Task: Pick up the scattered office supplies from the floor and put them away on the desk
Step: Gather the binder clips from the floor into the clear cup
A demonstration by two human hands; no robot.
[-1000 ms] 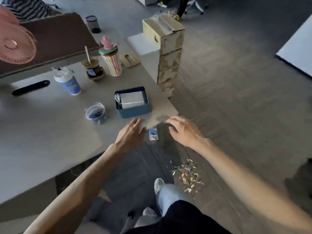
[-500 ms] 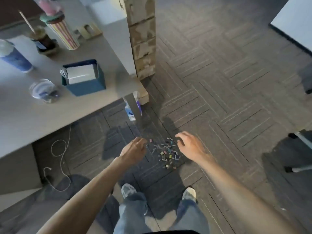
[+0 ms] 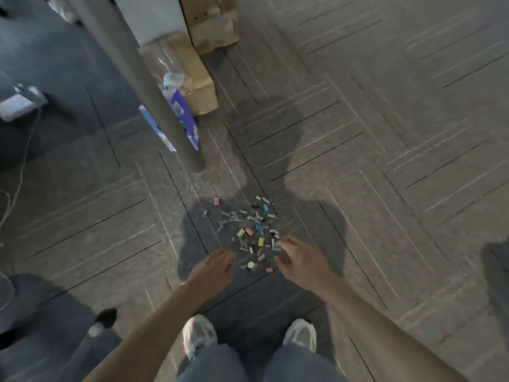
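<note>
We are at the very start: the scattered clips (image 3: pixel 252 232) all lie on the carpet floor (image 3: pixel 385 161), none gathered. Our left hand (image 3: pixel 216 267) and right hand (image 3: pixel 298 260) flank the pile's near edge, each grip apart and empty. The counter is out of view.
</note>
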